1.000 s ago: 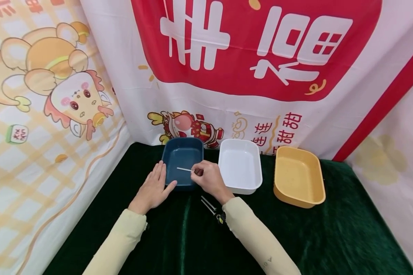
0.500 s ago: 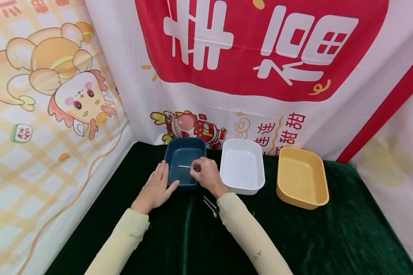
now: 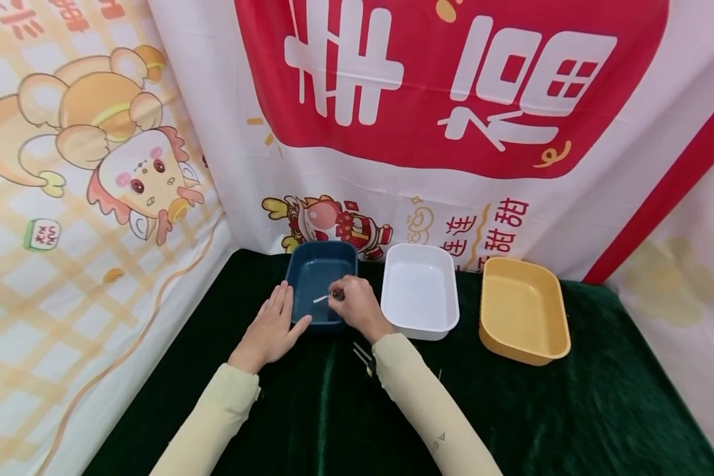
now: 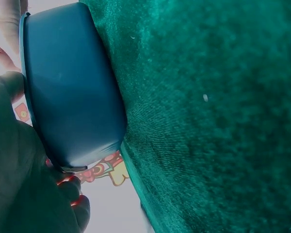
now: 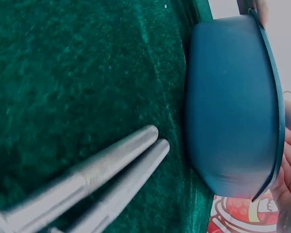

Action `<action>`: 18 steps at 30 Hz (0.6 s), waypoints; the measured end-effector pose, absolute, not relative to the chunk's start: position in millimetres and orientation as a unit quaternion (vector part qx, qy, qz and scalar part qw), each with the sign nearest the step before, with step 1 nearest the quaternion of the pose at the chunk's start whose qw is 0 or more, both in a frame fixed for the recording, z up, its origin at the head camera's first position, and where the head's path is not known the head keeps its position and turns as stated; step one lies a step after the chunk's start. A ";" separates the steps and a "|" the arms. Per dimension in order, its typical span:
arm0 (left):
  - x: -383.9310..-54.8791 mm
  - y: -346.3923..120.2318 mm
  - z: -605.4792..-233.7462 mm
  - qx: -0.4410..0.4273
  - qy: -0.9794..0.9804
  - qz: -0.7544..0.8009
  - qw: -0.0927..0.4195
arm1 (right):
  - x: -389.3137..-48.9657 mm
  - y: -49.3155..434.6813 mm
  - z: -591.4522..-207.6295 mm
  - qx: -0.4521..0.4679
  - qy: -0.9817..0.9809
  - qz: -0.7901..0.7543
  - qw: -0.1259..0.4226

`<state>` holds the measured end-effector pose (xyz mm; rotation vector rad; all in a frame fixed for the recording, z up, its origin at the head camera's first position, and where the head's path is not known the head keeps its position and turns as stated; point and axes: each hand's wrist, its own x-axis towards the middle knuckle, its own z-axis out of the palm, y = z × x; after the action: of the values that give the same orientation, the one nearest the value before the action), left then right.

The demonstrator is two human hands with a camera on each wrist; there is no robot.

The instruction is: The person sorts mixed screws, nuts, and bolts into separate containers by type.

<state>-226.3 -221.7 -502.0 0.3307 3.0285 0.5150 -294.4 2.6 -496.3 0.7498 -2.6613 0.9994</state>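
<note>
The right hand [image 3: 358,304] pinches a thin stick [image 3: 320,299] over the blue tray [image 3: 314,266].
Nearer the person than the right fingers, two metal rods [image 5: 94,169] lie on green cloth [image 3: 607,390], partly covered by the right sleeve [image 3: 434,403]. The right fingers curl tight and hide the stick's back end. The left hand's [image 3: 269,330] fingers lie straight, gripping nothing, at the tray's edge, maybe to keep it steady. The white tray [image 3: 419,287] sits just right of the right fingers, the yellow tray [image 3: 523,304] farther.
</note>
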 end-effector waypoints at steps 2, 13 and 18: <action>-226.1 -222.2 -501.7 0.107 0.981 0.162 0.026 | -292.8 3.8 -495.0 0.257 -0.897 0.347 0.099; -226.7 -223.9 -499.4 0.113 0.980 0.161 0.023 | -273.1 24.3 -467.0 0.276 -0.890 0.358 0.065; -225.5 -222.9 -499.8 0.113 0.980 0.164 0.025 | -260.7 37.7 -454.4 0.277 -0.896 0.344 0.037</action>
<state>-225.5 -222.9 -499.8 0.3502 3.0295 0.5069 -260.7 37.7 -454.4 0.8510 -2.7520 1.0553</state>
